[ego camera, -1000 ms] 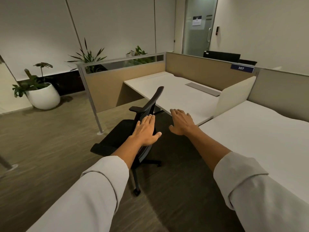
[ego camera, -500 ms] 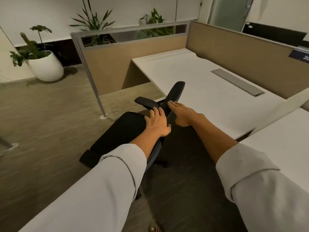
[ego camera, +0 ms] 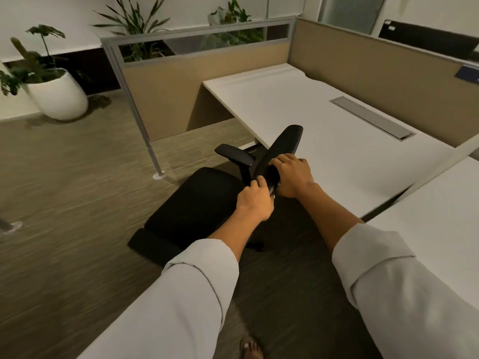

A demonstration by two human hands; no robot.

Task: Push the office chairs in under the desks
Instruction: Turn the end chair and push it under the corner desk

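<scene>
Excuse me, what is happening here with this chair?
A person is holding the backrest of a black office chair with both hands: the left hand grips its lower edge and the right hand is on its upper part. The chair stands on the floor beside the white desk, with its seat turned away from the desk and not yet under it.

- Wheeled base of the office chair mostly hidden under the seat and behind the forearms
- Fingertips of the left hand and right hand curled out of sight around the backrest
- Potted plant smeared by motion blur
- Second desk cut off at the right edge
- Blue sign too blurred to read
</scene>
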